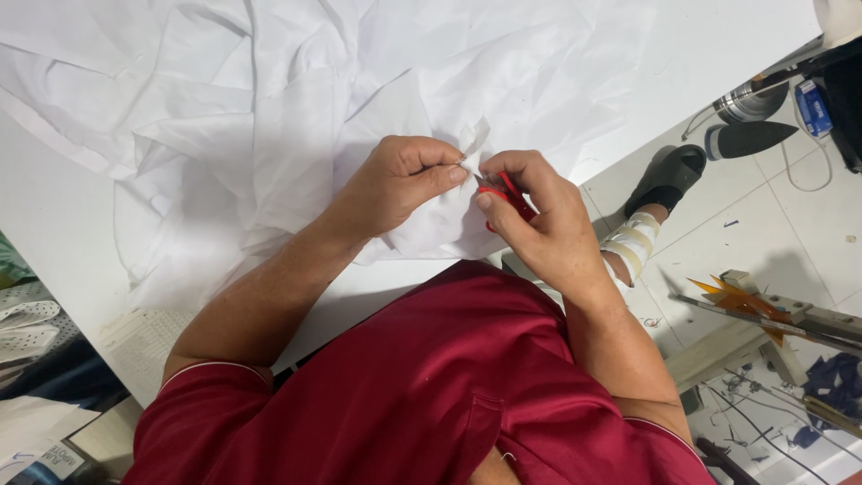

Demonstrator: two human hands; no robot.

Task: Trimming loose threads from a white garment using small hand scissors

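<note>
White worktable (54, 224) over a pale tiled floor (772, 224). Spread across the table is a big crumpled white cloth (269, 108), thin and full of sharp creases. The left hand (400, 184) has its thumb and fingers pinched shut on a small fold of the cloth. Right beside it, the right hand (539, 224) is closed around small red-handled snips (505, 193), their tip at that pinched fold. A black sandal (669, 175) and fabric scraps (835, 382) are on the tiles.
</note>
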